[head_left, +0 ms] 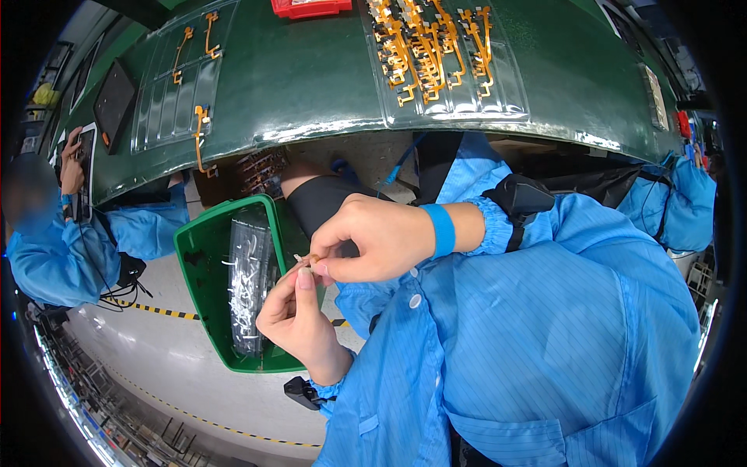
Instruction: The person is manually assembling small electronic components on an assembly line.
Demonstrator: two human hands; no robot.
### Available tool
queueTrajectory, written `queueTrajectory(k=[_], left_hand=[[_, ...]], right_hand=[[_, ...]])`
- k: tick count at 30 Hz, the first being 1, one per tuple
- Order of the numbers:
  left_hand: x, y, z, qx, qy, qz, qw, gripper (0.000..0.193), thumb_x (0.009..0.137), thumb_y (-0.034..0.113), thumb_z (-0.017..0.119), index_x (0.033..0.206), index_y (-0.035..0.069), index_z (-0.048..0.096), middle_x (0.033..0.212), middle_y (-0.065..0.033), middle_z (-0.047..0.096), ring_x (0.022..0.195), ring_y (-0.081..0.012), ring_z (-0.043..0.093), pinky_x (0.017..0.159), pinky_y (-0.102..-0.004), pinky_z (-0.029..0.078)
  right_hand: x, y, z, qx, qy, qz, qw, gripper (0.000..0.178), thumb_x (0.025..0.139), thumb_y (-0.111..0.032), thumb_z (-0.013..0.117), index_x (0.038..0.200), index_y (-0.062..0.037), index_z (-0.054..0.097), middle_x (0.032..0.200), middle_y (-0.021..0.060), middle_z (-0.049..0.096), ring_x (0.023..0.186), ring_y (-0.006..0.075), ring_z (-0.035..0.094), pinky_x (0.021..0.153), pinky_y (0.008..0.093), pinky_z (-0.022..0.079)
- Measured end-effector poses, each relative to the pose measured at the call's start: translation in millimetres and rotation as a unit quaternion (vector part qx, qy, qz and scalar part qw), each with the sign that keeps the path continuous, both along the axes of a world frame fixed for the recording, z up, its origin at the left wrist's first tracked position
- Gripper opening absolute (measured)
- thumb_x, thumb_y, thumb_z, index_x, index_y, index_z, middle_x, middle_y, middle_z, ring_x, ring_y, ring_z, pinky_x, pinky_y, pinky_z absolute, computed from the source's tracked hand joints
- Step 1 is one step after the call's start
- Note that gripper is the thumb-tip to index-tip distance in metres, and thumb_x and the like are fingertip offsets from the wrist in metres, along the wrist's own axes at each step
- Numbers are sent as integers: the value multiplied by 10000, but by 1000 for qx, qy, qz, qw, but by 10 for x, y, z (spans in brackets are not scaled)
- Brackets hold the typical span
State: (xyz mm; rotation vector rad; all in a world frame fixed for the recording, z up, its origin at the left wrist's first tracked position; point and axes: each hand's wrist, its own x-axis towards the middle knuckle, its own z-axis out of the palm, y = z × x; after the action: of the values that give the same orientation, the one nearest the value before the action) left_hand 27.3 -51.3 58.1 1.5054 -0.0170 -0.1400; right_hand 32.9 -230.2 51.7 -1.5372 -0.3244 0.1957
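Both of my hands meet over the right rim of a green bin, thumbs and forefingers pinched together. Between the fingertips is a small flex cable (300, 258), mostly hidden; only a whitish end and a bit of orange-brown show. My right hand (381, 237), with a blue band at the wrist, is closed on it from above. From below, my left hand (299, 315) pinches at the same spot. The green bin (187, 257) holds clear plastic trays (247, 300) scattered with white strips.
Many orange flex cables (428, 50) lie on a clear tray on the green table (311, 86). Another clear tray (159, 109) holds a few more. A red container (311, 8) sits at the far side. A co-worker (62, 257) in blue sits at left, holding a tablet-like device (87, 167).
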Motion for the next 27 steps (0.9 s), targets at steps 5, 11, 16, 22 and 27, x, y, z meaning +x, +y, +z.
queueTrajectory(k=[5,11,16,22,27], left_hand=[[-49,-76,15,35,-6,30,999,148,911,42,641,960,-91,682,886,-147,701,792,-150,653,731,-244,516],[-102,-137,19,53,-5,74,996,116,896,-6,635,935,-104,682,917,-203,708,841,-201,684,837,-305,538],[-132,-125,-33,1,-20,72,997,114,899,-20,613,937,-115,661,930,-228,699,873,-237,687,877,-357,535],[-186,-100,-68,-12,-28,69,997,120,903,-16,606,943,-118,657,936,-228,697,873,-239,686,875,-359,537],[-56,-148,-137,-26,-6,69,997,147,924,15,600,960,-115,659,935,-194,692,855,-197,672,810,-300,541]], right_hand=[[-15,13,-6,11,-5,-26,1000,236,859,-185,632,783,35,672,695,151,693,600,216,683,557,308,514],[-23,8,20,55,16,-31,998,242,881,-172,633,784,47,668,712,135,702,635,160,687,578,276,517],[-27,7,-19,126,65,6,990,227,901,-151,620,824,58,666,734,113,710,675,118,680,598,251,518],[-63,-9,16,136,82,20,987,211,903,-133,615,847,63,668,748,113,713,686,120,682,615,251,522],[-46,-30,22,76,78,-3,994,194,916,-135,611,907,48,673,811,107,725,755,123,684,680,265,528]])
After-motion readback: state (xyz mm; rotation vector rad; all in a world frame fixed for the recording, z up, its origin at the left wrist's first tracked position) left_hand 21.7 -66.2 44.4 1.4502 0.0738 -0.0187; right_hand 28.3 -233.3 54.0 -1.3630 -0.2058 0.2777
